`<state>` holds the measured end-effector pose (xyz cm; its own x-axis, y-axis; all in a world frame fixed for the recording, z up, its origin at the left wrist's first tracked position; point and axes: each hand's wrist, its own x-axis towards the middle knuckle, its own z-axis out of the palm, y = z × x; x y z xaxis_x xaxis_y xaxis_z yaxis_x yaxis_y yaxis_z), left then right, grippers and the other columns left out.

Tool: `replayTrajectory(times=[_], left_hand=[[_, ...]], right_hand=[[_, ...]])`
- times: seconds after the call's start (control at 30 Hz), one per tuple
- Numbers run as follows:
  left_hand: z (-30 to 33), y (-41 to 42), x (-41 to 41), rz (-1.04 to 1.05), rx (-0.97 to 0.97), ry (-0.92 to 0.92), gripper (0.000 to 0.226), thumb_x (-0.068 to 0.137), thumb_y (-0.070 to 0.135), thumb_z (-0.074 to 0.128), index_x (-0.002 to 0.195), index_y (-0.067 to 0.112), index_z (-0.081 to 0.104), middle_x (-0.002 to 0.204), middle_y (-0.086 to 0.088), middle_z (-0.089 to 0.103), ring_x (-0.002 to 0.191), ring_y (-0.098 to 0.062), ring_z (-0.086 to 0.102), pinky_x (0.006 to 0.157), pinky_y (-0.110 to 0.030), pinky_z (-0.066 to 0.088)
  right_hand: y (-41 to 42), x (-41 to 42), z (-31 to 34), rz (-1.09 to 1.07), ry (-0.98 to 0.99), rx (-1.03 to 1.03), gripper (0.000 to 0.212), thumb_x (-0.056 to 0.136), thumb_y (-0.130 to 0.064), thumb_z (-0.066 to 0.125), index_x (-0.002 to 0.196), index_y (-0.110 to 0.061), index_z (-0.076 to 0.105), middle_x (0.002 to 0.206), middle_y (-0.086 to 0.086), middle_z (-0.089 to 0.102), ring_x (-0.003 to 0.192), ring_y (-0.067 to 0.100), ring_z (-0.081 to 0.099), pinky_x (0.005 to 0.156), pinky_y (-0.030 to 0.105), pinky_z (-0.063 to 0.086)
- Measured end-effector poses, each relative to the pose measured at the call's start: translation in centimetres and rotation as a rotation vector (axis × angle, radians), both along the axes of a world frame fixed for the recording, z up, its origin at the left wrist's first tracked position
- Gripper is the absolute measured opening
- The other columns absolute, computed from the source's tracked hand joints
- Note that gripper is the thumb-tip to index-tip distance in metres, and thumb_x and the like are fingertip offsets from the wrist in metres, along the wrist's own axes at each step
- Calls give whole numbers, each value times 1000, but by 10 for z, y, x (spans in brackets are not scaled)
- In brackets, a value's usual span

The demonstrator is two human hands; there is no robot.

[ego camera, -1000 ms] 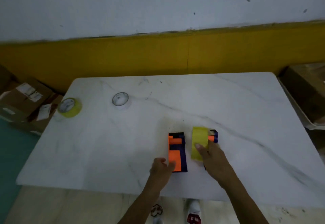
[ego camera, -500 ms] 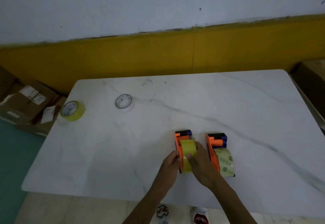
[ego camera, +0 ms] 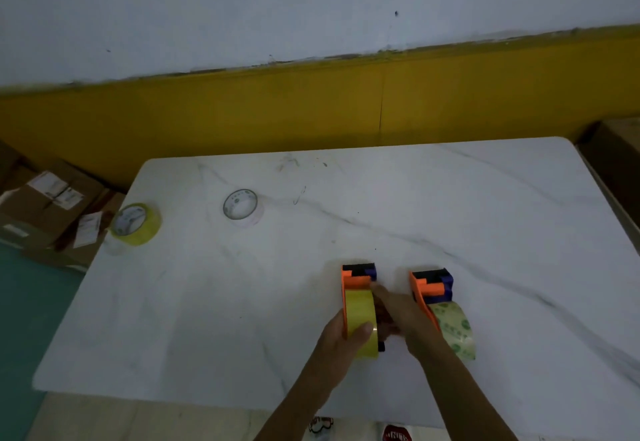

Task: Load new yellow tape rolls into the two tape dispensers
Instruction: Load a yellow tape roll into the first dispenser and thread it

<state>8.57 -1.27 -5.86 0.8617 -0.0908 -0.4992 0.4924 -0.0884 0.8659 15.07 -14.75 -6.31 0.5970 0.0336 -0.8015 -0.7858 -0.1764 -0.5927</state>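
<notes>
Two orange-and-blue tape dispensers stand side by side near the front of the white marble table (ego camera: 485,205). The left dispenser (ego camera: 356,278) carries a bright yellow tape roll (ego camera: 360,312). My left hand (ego camera: 343,340) grips that roll from the left, thumb on its top. My right hand (ego camera: 401,316) presses against the roll's right side, between the two dispensers. The right dispenser (ego camera: 431,286) holds a pale roll with green print (ego camera: 453,330). Another yellow roll (ego camera: 136,224) lies flat at the table's left edge.
A nearly used-up roll core (ego camera: 241,206) lies flat on the table's back left. Cardboard boxes (ego camera: 45,205) sit on the floor to the left, another box (ego camera: 616,160) to the right. A yellow-and-white wall runs behind the table.
The yellow roll went from my right hand over the right dispenser onto the left dispenser. My left hand shifted from the dispenser body onto the roll; my right hand slid to its right side.
</notes>
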Motion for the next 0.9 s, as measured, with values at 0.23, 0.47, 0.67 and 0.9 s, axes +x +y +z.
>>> replayTrajectory(times=[0.23, 0.47, 0.67, 0.9], left_hand=[[1, 6, -9, -85, -34, 46, 25, 92, 13, 56, 109, 32, 56, 88, 16, 76, 88, -5, 71, 79, -25, 58], [11, 5, -5, -118, -28, 37, 26, 93, 13, 55, 108, 34, 53, 93, 9, 70, 83, -2, 70, 72, -19, 57], [14, 5, -2, -80, -14, 68, 26, 92, 13, 56, 108, 33, 55, 88, 11, 72, 80, 1, 72, 68, -16, 56], [15, 2, 8, 1, -9, 153, 19, 88, 31, 63, 96, 15, 69, 63, 6, 75, 58, -4, 72, 54, -14, 54]], right_hand=[[8, 6, 0, -185, -22, 72, 28, 82, -26, 73, 79, 0, 63, 73, 18, 57, 64, 22, 52, 58, 29, 41], [18, 2, -2, -254, -252, -163, 50, 83, -42, 68, 64, 4, 64, 70, 25, 65, 61, 26, 61, 69, 41, 55], [23, -6, -2, -246, -397, -190, 32, 94, -28, 56, 79, -10, 78, 73, 5, 73, 65, 13, 65, 55, 24, 46], [10, 7, 18, -71, -724, -207, 21, 93, -14, 53, 75, -6, 62, 77, 7, 65, 70, 3, 59, 64, 13, 45]])
